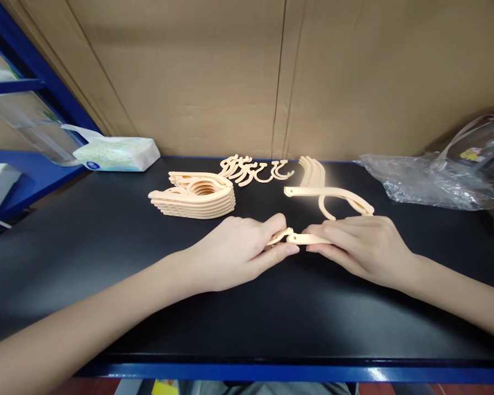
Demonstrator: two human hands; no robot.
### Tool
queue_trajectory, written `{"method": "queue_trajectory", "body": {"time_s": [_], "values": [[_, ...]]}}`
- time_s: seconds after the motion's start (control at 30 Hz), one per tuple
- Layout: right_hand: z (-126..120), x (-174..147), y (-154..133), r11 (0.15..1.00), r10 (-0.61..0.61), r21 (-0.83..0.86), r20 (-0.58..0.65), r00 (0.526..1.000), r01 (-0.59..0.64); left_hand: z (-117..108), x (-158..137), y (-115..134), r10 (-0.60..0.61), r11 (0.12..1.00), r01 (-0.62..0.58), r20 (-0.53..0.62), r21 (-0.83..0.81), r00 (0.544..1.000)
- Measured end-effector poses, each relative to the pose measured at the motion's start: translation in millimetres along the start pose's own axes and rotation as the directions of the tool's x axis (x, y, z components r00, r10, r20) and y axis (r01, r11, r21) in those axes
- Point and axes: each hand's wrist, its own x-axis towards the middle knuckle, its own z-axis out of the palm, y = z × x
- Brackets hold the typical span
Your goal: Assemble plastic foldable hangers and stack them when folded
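My left hand [241,249] pinches a small curved cream plastic piece [278,237] between thumb and forefinger; it looks like a hanger hook, mostly covered by the fingers. Closed around a cream hanger arm [307,239] is my right hand [368,244]. The arm's holed end meets the hook's end between the two hands, low over the table. Just beyond my right hand lie loose hanger arms [327,191], with more arms [313,173] nested behind them. Several loose hooks [247,169] are scattered at the back. Folded hangers [197,206] form a neat stack at the left.
The black table [247,323] ends at a blue front edge [296,373]. A tissue pack [123,152] sits at the back left by a blue frame [61,93]. Clear plastic bags [432,184] lie at the right. A cardboard wall [189,77] stands behind.
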Motion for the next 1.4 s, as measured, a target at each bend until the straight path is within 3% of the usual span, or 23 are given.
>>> {"method": "queue_trajectory", "body": {"time_s": [0.53, 0.8, 1.13, 1.3, 1.4], "values": [[-1.5, 2.8, -0.2, 0.999, 0.000, -0.047, 0.003, 1.000, 0.000, -1.8, 0.0, 1.1, -0.007, 0.999, 0.008, -0.008, 0.035, 1.000], [-0.7, 3.4, 0.3, 0.993, -0.004, -0.114, -0.024, 1.000, 0.001, -0.8, 2.7, 0.8, 0.010, 0.988, -0.008, -0.013, 0.155, 1.000], [-2.4, 6.0, -0.5, 0.994, 0.008, -0.113, -0.044, 0.999, -0.013, -2.2, 2.6, -3.4, 0.063, 0.993, -0.061, -0.017, 0.099, 0.998], [-0.8, 4.8, 1.5, 0.997, 0.009, -0.081, -0.030, 1.000, -0.011, 0.7, 3.6, -5.0, 0.066, 0.982, -0.062, -0.015, 0.177, 0.998], [0.3, 4.0, 1.9, 0.997, 0.005, -0.082, -0.001, 1.000, -0.005, 2.0, 3.3, -4.4, 0.073, 0.950, -0.067, -0.008, 0.305, 0.997]]}}
